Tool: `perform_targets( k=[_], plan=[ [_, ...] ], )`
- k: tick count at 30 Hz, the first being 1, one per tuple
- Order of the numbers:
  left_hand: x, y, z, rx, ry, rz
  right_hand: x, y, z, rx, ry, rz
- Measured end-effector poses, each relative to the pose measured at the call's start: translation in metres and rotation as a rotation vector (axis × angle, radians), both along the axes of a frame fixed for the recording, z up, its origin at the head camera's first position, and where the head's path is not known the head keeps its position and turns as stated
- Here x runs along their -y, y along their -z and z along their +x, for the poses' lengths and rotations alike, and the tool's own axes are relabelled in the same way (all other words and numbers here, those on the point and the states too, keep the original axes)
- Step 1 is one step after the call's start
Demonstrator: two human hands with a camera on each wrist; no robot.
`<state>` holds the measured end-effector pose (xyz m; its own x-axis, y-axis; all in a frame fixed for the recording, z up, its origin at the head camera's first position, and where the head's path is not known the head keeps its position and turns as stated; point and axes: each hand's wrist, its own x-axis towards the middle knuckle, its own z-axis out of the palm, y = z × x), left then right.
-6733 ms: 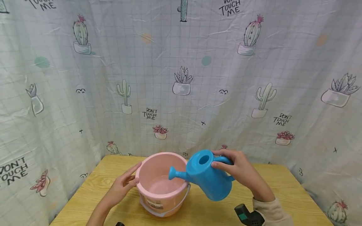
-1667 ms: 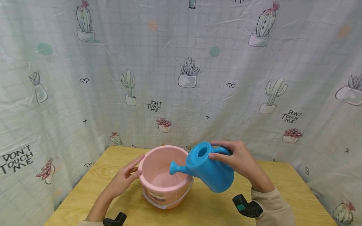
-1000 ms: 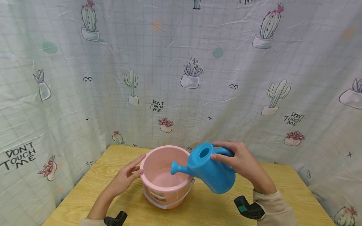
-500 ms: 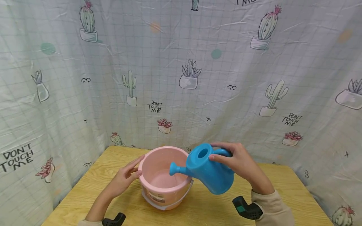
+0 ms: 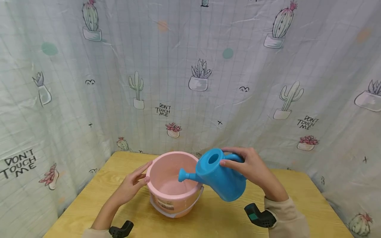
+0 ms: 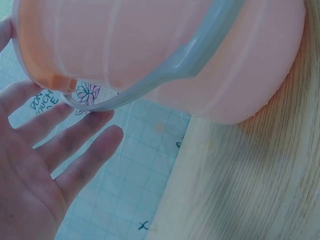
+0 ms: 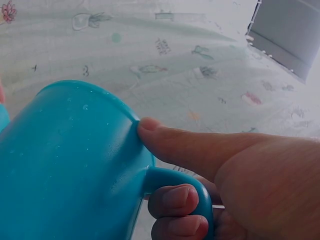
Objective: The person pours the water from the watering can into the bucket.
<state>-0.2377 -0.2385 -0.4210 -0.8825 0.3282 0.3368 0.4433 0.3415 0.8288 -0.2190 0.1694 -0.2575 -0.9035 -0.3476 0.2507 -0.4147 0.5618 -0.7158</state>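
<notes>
A pink bucket [image 5: 166, 215] stands upright on the table, its pale bail handle [image 6: 195, 57] hanging down its side. My left hand [image 5: 131, 186] rests against the bucket's left rim, fingers spread and fairly straight in the left wrist view. My right hand [image 5: 251, 167] grips a blue watering can [image 5: 227, 183], its fingers curled through the loop handle [image 7: 206, 207] and the thumb pressed to the can's top edge. The can is held tilted to the left, with its spout [image 5: 190, 176] reaching over the bucket's opening. Droplets dot the can's wall. No stream of water can be made out.
The wooden table [image 5: 238, 221] has its far edge close to a curtain [image 5: 190, 109] printed with cacti. Dark wrist devices sit on both forearms, one [image 5: 260, 216] on the right and one [image 5: 121, 229] on the left.
The head view has shifted a little, so everything appears slightly higher in it. Between hands, bucket and can, hardly any movement shows; the can stays tilted over the bucket.
</notes>
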Motion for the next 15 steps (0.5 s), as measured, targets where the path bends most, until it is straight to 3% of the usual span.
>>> perform_targets(
  k=[15],
  plan=[
    [0.0008,0.0018,0.0,0.001,0.005,0.003,0.0019,0.0004,0.0012,-0.008,0.001,0.013]
  ],
)
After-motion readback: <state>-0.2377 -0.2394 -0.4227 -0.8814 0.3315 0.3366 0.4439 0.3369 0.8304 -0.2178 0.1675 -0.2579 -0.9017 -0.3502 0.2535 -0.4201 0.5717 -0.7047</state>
